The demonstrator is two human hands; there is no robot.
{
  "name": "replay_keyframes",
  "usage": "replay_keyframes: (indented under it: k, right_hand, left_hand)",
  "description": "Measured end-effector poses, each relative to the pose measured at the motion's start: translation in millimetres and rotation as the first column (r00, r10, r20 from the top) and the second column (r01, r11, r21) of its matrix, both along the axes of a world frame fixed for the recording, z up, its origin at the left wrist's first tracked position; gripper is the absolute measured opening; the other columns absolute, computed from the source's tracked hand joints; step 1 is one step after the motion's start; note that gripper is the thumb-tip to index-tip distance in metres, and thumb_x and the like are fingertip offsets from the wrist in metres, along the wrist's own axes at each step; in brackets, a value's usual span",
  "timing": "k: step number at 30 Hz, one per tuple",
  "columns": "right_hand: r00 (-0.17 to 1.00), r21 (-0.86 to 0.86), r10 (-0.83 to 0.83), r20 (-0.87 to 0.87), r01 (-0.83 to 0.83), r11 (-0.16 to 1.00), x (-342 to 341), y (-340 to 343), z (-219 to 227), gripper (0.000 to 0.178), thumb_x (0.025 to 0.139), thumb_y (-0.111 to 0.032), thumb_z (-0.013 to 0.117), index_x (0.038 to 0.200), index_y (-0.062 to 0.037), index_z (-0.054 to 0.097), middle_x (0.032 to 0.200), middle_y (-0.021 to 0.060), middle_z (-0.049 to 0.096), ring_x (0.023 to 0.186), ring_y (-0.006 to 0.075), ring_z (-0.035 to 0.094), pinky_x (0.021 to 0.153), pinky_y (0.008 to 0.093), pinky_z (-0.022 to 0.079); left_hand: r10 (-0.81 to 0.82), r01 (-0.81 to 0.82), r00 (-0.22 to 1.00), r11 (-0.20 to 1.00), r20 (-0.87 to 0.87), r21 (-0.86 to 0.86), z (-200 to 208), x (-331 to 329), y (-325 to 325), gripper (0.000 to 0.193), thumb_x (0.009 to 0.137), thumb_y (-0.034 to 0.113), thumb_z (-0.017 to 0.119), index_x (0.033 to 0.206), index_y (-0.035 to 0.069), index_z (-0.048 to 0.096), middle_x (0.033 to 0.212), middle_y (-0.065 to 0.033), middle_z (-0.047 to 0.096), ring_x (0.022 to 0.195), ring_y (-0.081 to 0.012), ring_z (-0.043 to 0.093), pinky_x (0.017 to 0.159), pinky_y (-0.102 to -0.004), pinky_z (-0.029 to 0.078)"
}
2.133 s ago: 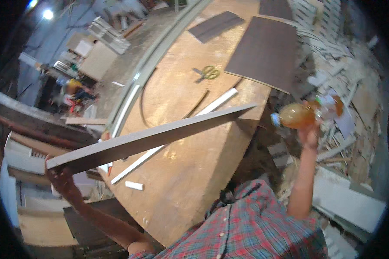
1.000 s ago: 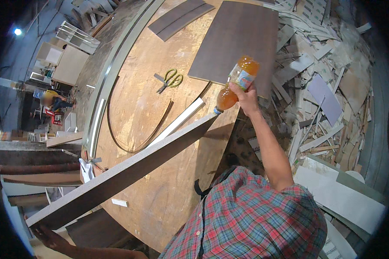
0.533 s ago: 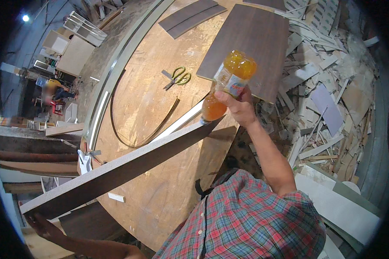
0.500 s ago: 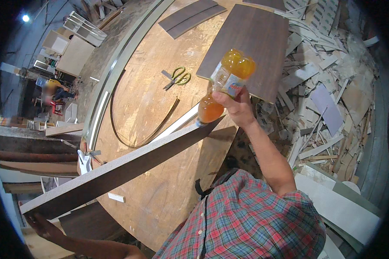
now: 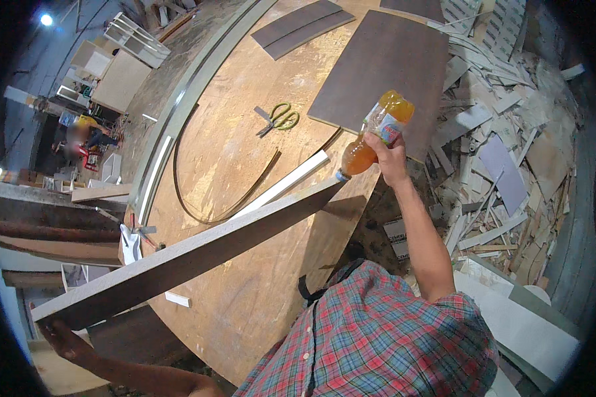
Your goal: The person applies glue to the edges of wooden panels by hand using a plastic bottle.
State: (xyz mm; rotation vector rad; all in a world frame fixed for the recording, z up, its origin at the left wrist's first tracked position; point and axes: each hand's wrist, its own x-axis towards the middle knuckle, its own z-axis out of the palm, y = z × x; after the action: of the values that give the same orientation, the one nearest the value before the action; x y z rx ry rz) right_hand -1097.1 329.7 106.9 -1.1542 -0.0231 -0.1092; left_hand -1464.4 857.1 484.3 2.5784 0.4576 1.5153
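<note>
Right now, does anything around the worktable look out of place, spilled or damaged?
Yes: the right hand holds a bottle of orange liquid tilted cap-down by the right end of a dark board, an odd angle for a bottle. The scissors lie open on the scuffed worktable. I see no clear spill.

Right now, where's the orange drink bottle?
Head view, right of centre: the bottle is in the right hand, tilted, its cap down by the right end of the dark board, with the large brown panel behind it. Cap contact is unclear.
</note>
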Motion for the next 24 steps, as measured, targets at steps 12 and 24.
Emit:
replay_keyframes:
  k: [12, 24]
  right_hand:
    - [0.978, 0.18, -0.17, -0.123, 0.191, 0.965, -7.8, -15.5, 20.9, 0.043, 0.088, -0.023, 0.074, 0.121, -0.0031, 0.055, 0.107, 0.0074, 0.066, 0.098, 0.0211, 0.067, 0.083, 0.0377, 0.057]
    - [0.962, 0.144, 0.195, 0.192, -0.224, 0.964, -90.2, 87.7, 147.2, 0.042, 0.083, -0.019, 0.075, 0.119, -0.0058, 0.058, 0.107, 0.0025, 0.063, 0.094, 0.011, 0.063, 0.08, 0.0274, 0.053]
  left_hand:
    - [-0.088, 0.09, 0.995, 0.996, 0.041, -0.03, 0.8, -4.1, 8.6, 0.057, 0.099, 0.03, 0.058, 0.146, 0.001, 0.042, 0.135, -0.0148, 0.056, 0.119, -0.0266, 0.055, 0.104, -0.0429, 0.043]
    - [-0.109, 0.109, 0.994, 0.994, 0.013, 0.015, -9.2, -10.7, -9.1, 0.059, 0.099, 0.035, 0.059, 0.146, 0.002, 0.043, 0.144, -0.0133, 0.049, 0.13, -0.0226, 0.048, 0.109, -0.0389, 0.038]
